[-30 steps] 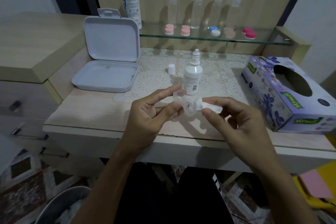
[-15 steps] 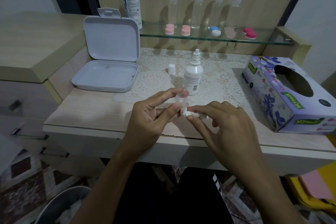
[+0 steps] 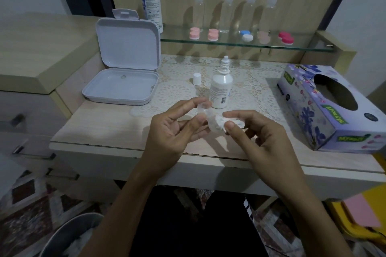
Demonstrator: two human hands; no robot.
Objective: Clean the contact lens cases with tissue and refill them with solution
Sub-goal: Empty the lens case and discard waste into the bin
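Observation:
My left hand pinches a clear contact lens case between thumb and forefinger above the table's front edge. My right hand pinches a small wad of white tissue and presses it into the case's near well. Just behind the hands stands an uncapped white solution bottle, its white cap beside it on the lace mat. Several coloured lens cases sit on the glass shelf at the back.
An open white box lies at the left of the table. A purple tissue box lies at the right. A tall solution bottle and clear small bottles stand on the shelf. A grey bin with used tissue is at the lower left.
My right hand drew left over the case with the tissue, then turned back a little to the right. The case tilted in my left hand.

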